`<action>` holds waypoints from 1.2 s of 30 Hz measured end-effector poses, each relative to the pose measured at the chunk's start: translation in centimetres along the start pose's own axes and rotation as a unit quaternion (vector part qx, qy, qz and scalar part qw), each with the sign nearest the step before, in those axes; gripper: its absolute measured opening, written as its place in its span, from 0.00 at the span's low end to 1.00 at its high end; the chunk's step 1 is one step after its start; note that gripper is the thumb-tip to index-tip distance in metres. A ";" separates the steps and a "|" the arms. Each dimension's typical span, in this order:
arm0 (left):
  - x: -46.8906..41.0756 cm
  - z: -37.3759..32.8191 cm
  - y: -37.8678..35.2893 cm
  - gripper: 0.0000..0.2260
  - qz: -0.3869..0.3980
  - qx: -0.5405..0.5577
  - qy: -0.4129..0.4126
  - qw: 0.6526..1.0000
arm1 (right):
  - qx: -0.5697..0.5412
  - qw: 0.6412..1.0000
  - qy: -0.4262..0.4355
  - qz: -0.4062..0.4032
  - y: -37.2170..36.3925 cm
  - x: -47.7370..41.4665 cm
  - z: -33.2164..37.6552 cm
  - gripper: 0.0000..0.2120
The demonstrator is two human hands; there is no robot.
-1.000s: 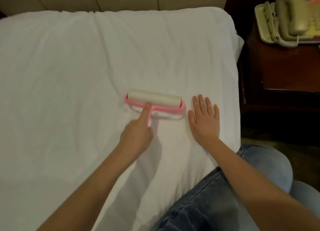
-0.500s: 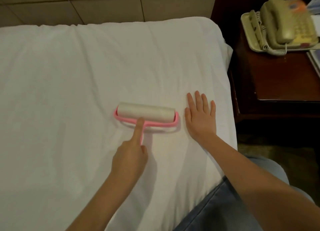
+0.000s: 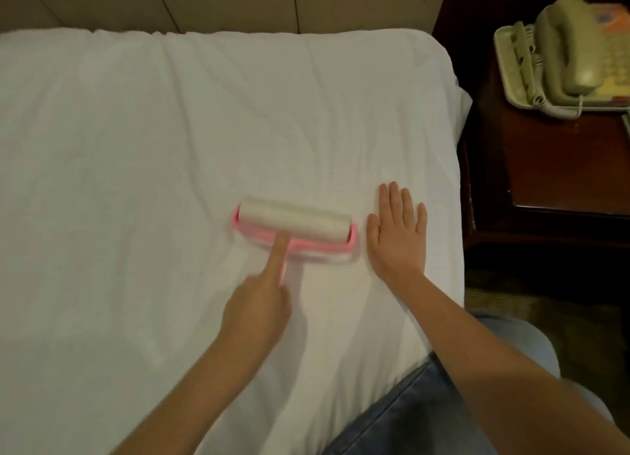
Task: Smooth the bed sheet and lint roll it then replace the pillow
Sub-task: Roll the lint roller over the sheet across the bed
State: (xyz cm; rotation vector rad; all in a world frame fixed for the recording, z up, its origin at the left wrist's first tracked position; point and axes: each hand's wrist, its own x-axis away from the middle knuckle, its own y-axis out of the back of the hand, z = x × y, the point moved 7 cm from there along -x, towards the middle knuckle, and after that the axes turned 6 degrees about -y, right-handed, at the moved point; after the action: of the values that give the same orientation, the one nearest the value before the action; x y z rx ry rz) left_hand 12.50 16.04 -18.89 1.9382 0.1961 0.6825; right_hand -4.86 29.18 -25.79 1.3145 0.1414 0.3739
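Note:
A white bed sheet [image 3: 170, 147] covers the bed, with soft creases running across it. A lint roller [image 3: 296, 222] with a pink frame and a white sticky roll lies on the sheet near the middle. My left hand [image 3: 259, 304] grips its pink handle, with the index finger stretched along the handle up to the frame. Just right of the roller, my right hand [image 3: 397, 236] presses flat on the sheet with straight fingers. No pillow is in view.
A dark wooden nightstand [image 3: 562, 168] stands to the right of the bed, with a beige telephone [image 3: 569, 52] on it. A tiled headboard wall [image 3: 238, 4] runs behind the bed. My knee in blue jeans [image 3: 409, 417] rests at the bed's near right edge.
The roller and my left hand have slid a little away from me over the sheet. My right hand stays flat beside it. The camera has tilted down and shifted.

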 end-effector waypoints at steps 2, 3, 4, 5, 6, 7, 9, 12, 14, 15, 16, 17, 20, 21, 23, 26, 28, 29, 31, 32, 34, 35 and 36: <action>2.3 1.3 -0.7 0.36 0.022 -0.022 0.014 0.999 | 0.003 1.000 -0.001 -0.009 -0.1 0.1 0.0 0.34; 1.9 1.2 -0.6 0.36 0.020 -0.029 0.010 0.999 | 0.002 1.000 -0.003 -0.012 0.0 0.0 0.0 0.34; 0.7 0.8 -0.2 0.36 0.010 -0.030 0.005 0.999 | -0.001 1.000 -0.006 -0.013 0.0 0.1 0.0 0.34; -1.1 0.2 0.5 0.36 -0.008 -0.025 -0.001 1.000 | -0.004 1.000 -0.010 -0.011 0.0 0.3 0.0 0.32; -3.3 -0.7 1.1 0.34 -0.027 -0.018 -0.012 0.999 | -0.007 1.000 -0.012 -0.008 0.0 0.4 -0.2 0.31; -5.9 -1.8 1.8 0.33 -0.041 -0.011 -0.027 0.999 | -0.010 1.000 -0.012 -0.006 -0.1 0.8 -0.2 0.30; -11.5 -4.2 3.7 0.31 -0.052 0.003 -0.058 0.997 | -0.023 1.000 -0.006 -0.002 -0.1 2.0 -0.4 0.31; -15.9 -6.8 6.1 0.30 -0.034 0.018 -0.073 0.997 | -0.048 0.999 0.005 0.002 -0.4 4.6 -0.5 0.31; -14.5 -6.1 5.7 0.31 -0.034 0.012 -0.072 0.997 | -0.058 0.998 0.003 -0.003 -0.8 6.1 -0.7 0.30; -12.5 -5.0 4.8 0.32 -0.039 0.008 -0.073 0.997 | -0.060 0.998 0.002 -0.009 -0.8 6.5 -0.8 0.29; -10.0 -3.6 3.5 0.33 -0.039 0.004 -0.070 0.997 | -0.059 0.998 0.000 -0.016 -1.0 6.6 -0.9 0.29; -7.1 -2.0 2.2 0.34 -0.033 0.003 -0.065 0.997 | -0.056 0.998 -0.002 -0.020 -1.1 6.7 -0.8 0.28; 0.9 2.4 -0.6 0.36 0.006 -0.010 -0.032 0.999 | -0.037 0.999 -0.009 -0.028 -1.0 6.6 -0.8 0.30; 2.5 3.2 -1.0 0.37 0.014 -0.018 -0.027 0.999 | -0.031 0.999 -0.010 -0.024 -0.9 6.6 -0.7 0.31; 3.7 3.6 -1.2 0.36 0.021 -0.028 -0.030 0.999 | -0.035 0.999 -0.014 -0.007 -0.8 7.1 -0.4 0.33; 0.1 2.1 0.0 0.34 -0.011 -0.016 -0.055 0.998 | -0.047 0.999 -0.011 0.021 -1.4 9.3 0.3 0.33; -3.6 0.1 1.2 0.33 -0.036 0.009 -0.072 0.997 | -0.033 0.999 0.010 0.010 -1.6 11.3 1.2 0.31; -4.8 -1.1 1.9 0.33 -0.043 0.016 -0.084 0.995 | -0.026 0.999 0.016 0.017 -1.8 12.5 1.6 0.32; -6.2 -2.7 2.5 0.32 -0.039 0.029 -0.100 0.994 | -0.009 0.998 0.033 0.043 -2.4 14.2 2.2 0.35; -6.0 -2.8 2.4 0.31 -0.030 0.030 -0.098 0.994 | -0.014 0.997 0.039 0.057 -2.7 14.7 2.4 0.35; -3.0 -1.1 1.9 0.32 -0.013 0.023 -0.086 0.996 | -0.007 0.997 0.049 0.066 -2.8 15.1 2.4 0.36; -0.5 0.4 1.3 0.33 -0.010 0.016 -0.077 0.997 | -0.004 0.996 0.052 0.075 -3.0 15.2 2.3 0.36; 2.2 2.4 0.4 0.34 -0.007 0.003 -0.068 0.998 | 0.000 0.995 0.055 0.086 -3.2 15.2 2.2 0.37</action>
State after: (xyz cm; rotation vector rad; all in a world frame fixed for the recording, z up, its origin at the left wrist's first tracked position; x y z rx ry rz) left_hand 15.57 14.98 -18.47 1.9799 0.1272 0.5381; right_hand 10.59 31.83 -26.61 1.3107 0.1203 0.5931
